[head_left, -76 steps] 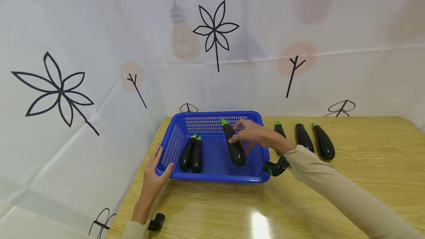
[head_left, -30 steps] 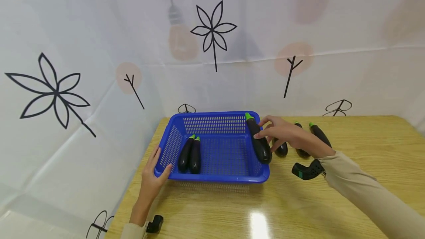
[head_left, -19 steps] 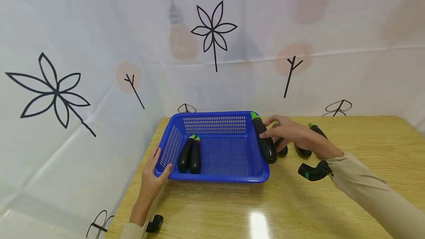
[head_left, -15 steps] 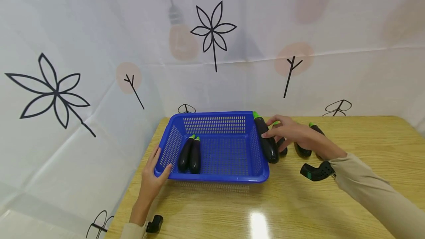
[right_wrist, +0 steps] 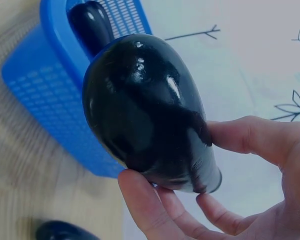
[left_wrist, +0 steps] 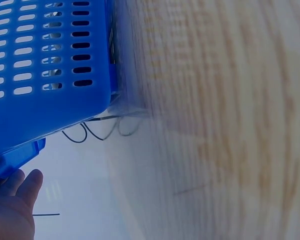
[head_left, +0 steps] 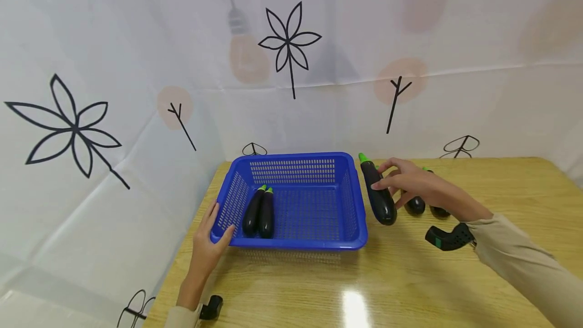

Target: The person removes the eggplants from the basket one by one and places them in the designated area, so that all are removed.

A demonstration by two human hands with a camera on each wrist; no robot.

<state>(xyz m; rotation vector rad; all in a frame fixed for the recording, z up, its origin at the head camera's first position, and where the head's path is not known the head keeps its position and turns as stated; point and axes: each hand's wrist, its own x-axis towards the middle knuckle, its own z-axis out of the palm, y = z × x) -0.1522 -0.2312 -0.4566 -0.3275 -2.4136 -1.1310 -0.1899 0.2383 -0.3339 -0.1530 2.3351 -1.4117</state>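
Note:
My right hand (head_left: 412, 181) holds a dark, glossy eggplant (head_left: 378, 199) with a bright green stem end, thumb on one side and fingers on the other. It is just right of the blue plastic basket (head_left: 291, 243), and its rounded end faces the right wrist view, where the eggplant (right_wrist: 145, 110) hides part of the basket wall. Two more eggplants, one (head_left: 252, 212) beside the other (head_left: 266, 215), lie inside at the basket's left. At the front left corner my left hand (head_left: 205, 247) grips the rim, thumb over it and fingers along the outer side.
Behind and below my right hand, eggplants lie on the wooden table (head_left: 291, 287), one (head_left: 415, 206) left of another (head_left: 440, 212), both partly hidden by the hand and forearm. A patterned white cloth (head_left: 355, 115) hangs along the back and left edges.
My right hand has carried the eggplant from inside the basket, rightward over the right rim, to beyond it. My left hand has kept its place on the basket corner.

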